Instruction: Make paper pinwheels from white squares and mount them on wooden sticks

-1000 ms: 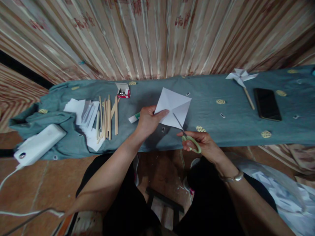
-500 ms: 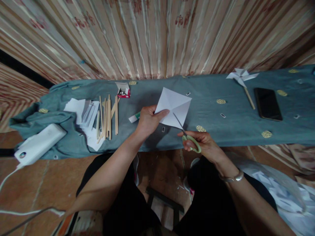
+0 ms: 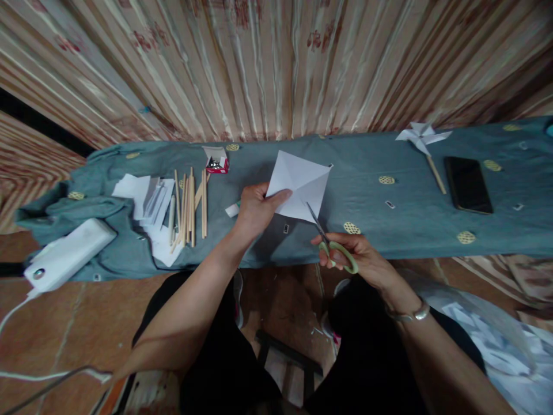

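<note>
My left hand (image 3: 259, 208) pinches a creased white square of paper (image 3: 300, 181) at its left corner, thumb on top. Its folds cross near the middle. My right hand (image 3: 345, 253) has its fingers in the pale green handles of a pair of scissors (image 3: 337, 253). The blades point up and left at the near corner of the paper; whether they are cutting into it I cannot tell. Partly hidden behind my left hand lies a small white and green tube or box (image 3: 232, 210).
Wooden sticks (image 3: 188, 207) and cut white paper (image 3: 155, 199) lie left on the blue-green cloth (image 3: 371, 207), near a red box of metal bits (image 3: 216, 161). A paper pinwheel (image 3: 423, 138) and black phone (image 3: 469, 184) lie right. A white device (image 3: 71, 253) sits left; a bag of paper scraps (image 3: 488, 340) stands lower right.
The paper and my left hand have shifted slightly left. The scissors have drawn back a little to the lower right, away from the middle of the paper.
</note>
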Action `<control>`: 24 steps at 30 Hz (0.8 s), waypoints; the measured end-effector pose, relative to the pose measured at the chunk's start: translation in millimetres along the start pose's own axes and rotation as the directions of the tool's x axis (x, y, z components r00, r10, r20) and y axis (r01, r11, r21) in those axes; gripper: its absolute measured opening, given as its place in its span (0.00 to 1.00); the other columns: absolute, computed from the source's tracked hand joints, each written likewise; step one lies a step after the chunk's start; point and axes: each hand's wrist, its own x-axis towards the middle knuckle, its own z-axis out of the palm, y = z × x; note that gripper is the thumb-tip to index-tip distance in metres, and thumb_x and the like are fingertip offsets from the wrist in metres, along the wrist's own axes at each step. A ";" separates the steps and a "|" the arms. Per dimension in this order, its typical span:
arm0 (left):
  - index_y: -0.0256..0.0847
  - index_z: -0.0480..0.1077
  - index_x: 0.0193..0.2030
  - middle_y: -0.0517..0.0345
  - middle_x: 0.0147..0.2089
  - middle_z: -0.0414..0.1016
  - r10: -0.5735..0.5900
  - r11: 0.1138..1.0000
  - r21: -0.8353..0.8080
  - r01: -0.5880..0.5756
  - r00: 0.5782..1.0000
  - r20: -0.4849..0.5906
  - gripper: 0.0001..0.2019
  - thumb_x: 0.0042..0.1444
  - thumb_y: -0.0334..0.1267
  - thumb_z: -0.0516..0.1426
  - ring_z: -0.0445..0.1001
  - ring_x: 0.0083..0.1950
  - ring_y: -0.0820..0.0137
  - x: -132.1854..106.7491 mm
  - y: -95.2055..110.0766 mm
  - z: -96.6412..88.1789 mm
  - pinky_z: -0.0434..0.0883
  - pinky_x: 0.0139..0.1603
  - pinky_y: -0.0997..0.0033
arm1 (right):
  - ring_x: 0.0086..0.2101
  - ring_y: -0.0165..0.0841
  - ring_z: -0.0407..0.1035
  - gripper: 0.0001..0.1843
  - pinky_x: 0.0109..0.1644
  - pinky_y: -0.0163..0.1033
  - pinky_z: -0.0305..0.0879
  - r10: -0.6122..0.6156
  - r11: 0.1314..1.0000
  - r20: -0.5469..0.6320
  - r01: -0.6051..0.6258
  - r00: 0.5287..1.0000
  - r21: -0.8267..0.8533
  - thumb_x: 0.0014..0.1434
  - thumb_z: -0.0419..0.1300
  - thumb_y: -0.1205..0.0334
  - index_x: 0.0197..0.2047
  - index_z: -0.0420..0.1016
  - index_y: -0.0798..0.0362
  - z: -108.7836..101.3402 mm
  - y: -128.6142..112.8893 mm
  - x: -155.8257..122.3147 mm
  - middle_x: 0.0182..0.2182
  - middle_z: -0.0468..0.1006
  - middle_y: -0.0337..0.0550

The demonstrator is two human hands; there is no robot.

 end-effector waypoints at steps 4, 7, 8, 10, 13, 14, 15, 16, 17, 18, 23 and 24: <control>0.36 0.77 0.28 0.60 0.25 0.74 0.004 0.999 -0.037 -0.006 0.998 -0.058 0.11 0.42 0.43 0.67 0.69 0.26 0.73 3.8 3.8 -7.3 0.64 0.27 0.74 | 0.25 0.29 0.69 0.28 0.28 0.34 0.65 0.034 0.998 0.061 -0.030 0.998 -0.056 0.45 0.74 0.46 0.44 0.81 0.55 -15.0 -5.0 -7.4 0.26 0.79 0.42; 0.37 0.77 0.27 0.61 0.23 0.73 -0.018 0.999 -0.031 0.017 0.999 -0.038 0.11 0.41 0.42 0.68 0.68 0.24 0.73 2.6 4.0 -8.2 0.63 0.25 0.75 | 0.24 0.28 0.68 0.27 0.26 0.32 0.62 -0.031 0.998 -0.031 0.029 0.999 -0.062 0.45 0.73 0.44 0.44 0.81 0.53 -27.5 -6.6 -8.7 0.26 0.79 0.42; 0.37 0.77 0.26 0.61 0.22 0.73 -0.032 0.999 -0.023 0.032 0.999 -0.014 0.11 0.40 0.42 0.67 0.66 0.23 0.74 1.4 3.1 -7.2 0.61 0.24 0.75 | 0.24 0.28 0.68 0.28 0.25 0.32 0.62 -0.076 0.996 -0.112 0.069 0.991 -0.064 0.44 0.73 0.43 0.43 0.81 0.53 -30.9 -6.8 -7.5 0.27 0.79 0.41; 0.37 0.76 0.23 0.62 0.20 0.71 -0.065 0.998 0.004 0.065 0.996 0.062 0.10 0.40 0.42 0.67 0.64 0.22 0.75 -2.0 -0.1 -3.6 0.59 0.22 0.76 | 0.25 0.28 0.69 0.27 0.25 0.32 0.62 -0.159 0.986 -0.288 0.139 0.944 -0.088 0.43 0.74 0.43 0.42 0.80 0.51 -36.1 -7.2 -3.1 0.28 0.80 0.41; 0.37 0.75 0.22 0.62 0.19 0.69 -0.119 0.992 0.058 0.109 0.970 0.213 0.10 0.40 0.42 0.67 0.62 0.21 0.76 -8.6 -5.8 3.9 0.56 0.21 0.77 | 0.27 0.29 0.71 0.27 0.29 0.34 0.65 -0.241 0.970 -0.431 0.206 0.870 -0.126 0.41 0.75 0.47 0.43 0.79 0.49 -40.6 -8.8 5.7 0.31 0.81 0.40; 0.36 0.75 0.22 0.62 0.19 0.69 -0.134 0.990 0.081 0.117 0.955 0.263 0.11 0.40 0.42 0.67 0.62 0.21 0.76 -10.9 -7.2 6.3 0.56 0.21 0.77 | 0.28 0.29 0.71 0.27 0.31 0.34 0.67 -0.255 0.967 -0.443 0.216 0.859 -0.138 0.40 0.76 0.48 0.43 0.79 0.48 -41.3 -9.7 8.2 0.32 0.81 0.39; 0.36 0.75 0.22 0.62 0.19 0.68 -0.146 0.987 0.107 0.119 0.940 0.308 0.11 0.40 0.42 0.67 0.62 0.21 0.76 -13.2 -8.3 8.4 0.56 0.21 0.77 | 0.29 0.29 0.71 0.27 0.32 0.34 0.67 -0.261 0.965 -0.443 0.217 0.858 -0.148 0.39 0.76 0.49 0.42 0.79 0.48 -41.6 -10.6 10.2 0.32 0.81 0.38; 0.36 0.75 0.22 0.62 0.19 0.68 -0.155 0.984 0.134 0.115 0.925 0.347 0.11 0.41 0.43 0.67 0.62 0.21 0.76 -15.2 -9.0 10.2 0.57 0.21 0.77 | 0.29 0.29 0.71 0.27 0.32 0.34 0.67 -0.257 0.965 -0.435 0.208 0.863 -0.157 0.38 0.76 0.51 0.42 0.78 0.48 -41.4 -11.6 11.6 0.31 0.80 0.37; 0.36 0.75 0.22 0.62 0.19 0.68 -0.161 0.981 0.163 0.106 0.911 0.380 0.12 0.41 0.43 0.67 0.62 0.21 0.76 -17.0 -9.4 11.6 0.57 0.21 0.77 | 0.28 0.28 0.71 0.28 0.31 0.34 0.67 -0.243 0.968 -0.419 0.190 0.875 -0.163 0.37 0.77 0.51 0.42 0.78 0.49 -40.7 -12.7 12.4 0.31 0.80 0.36; 0.36 0.75 0.22 0.62 0.19 0.68 -0.165 0.978 0.188 0.095 0.900 0.403 0.12 0.41 0.44 0.67 0.63 0.21 0.76 -18.5 -9.6 12.6 0.57 0.21 0.77 | 0.28 0.28 0.70 0.28 0.30 0.34 0.66 -0.223 0.971 -0.396 0.169 0.891 -0.166 0.36 0.77 0.52 0.41 0.78 0.50 -39.5 -13.6 12.7 0.30 0.79 0.36; 0.37 0.77 0.23 0.61 0.20 0.70 -0.188 0.974 0.200 0.110 0.882 0.432 0.11 0.42 0.43 0.67 0.65 0.23 0.74 -19.9 -12.0 15.6 0.59 0.22 0.76 | 0.22 0.25 0.62 0.26 0.26 0.33 0.61 -0.159 0.977 -0.294 0.108 0.943 -0.182 0.36 0.77 0.53 0.38 0.76 0.53 -31.6 -15.6 10.8 0.20 0.71 0.29; 0.37 0.76 0.23 0.61 0.21 0.71 -0.188 0.977 0.170 0.127 0.890 0.415 0.11 0.41 0.43 0.68 0.65 0.23 0.74 -19.3 -12.6 16.7 0.59 0.23 0.76 | 0.21 0.24 0.60 0.26 0.25 0.33 0.59 -0.163 0.976 -0.290 0.111 0.943 -0.187 0.36 0.76 0.53 0.37 0.76 0.53 -30.7 -15.1 10.8 0.19 0.69 0.28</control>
